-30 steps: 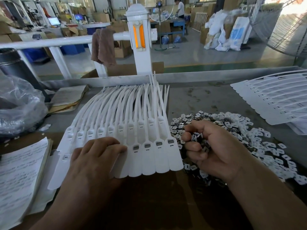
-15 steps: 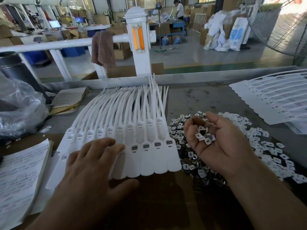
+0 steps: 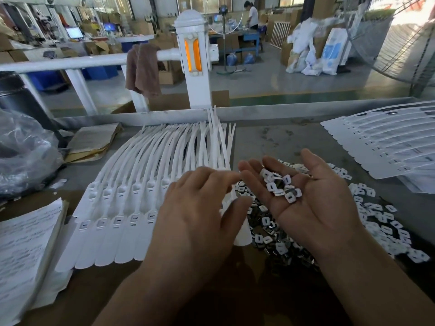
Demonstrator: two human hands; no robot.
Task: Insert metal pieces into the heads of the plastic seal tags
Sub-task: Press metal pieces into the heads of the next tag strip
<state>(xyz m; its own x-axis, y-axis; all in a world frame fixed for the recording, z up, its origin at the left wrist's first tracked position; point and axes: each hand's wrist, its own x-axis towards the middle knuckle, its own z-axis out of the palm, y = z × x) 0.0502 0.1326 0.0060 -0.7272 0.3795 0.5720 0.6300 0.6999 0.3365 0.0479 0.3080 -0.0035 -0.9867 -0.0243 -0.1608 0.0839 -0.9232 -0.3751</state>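
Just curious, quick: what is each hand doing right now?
Left hand: open, fingers relaxed, holding nothing.
Right hand: open, palm up, cradling metal pieces.

Workbench point(image 3: 282, 140) with seal tags point(image 3: 131, 208), metal pieces point(image 3: 381, 222)

seal tags point(image 3: 131, 208) left of metal pieces point(image 3: 376, 222), papers point(image 3: 23, 250) far left

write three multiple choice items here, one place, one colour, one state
1. The pile of metal pieces lies: A) right of the fanned seal tags B) on the papers C) inside the bag
2. The cloth on the rail is: A) blue B) brown C) green
3. The right hand is: A) a fist B) flat on the table C) open, palm up
Answers: 1 A, it spreads beside the tags' right edge; 2 B, it hangs brown over the rail; 3 C, pieces lie in its palm.
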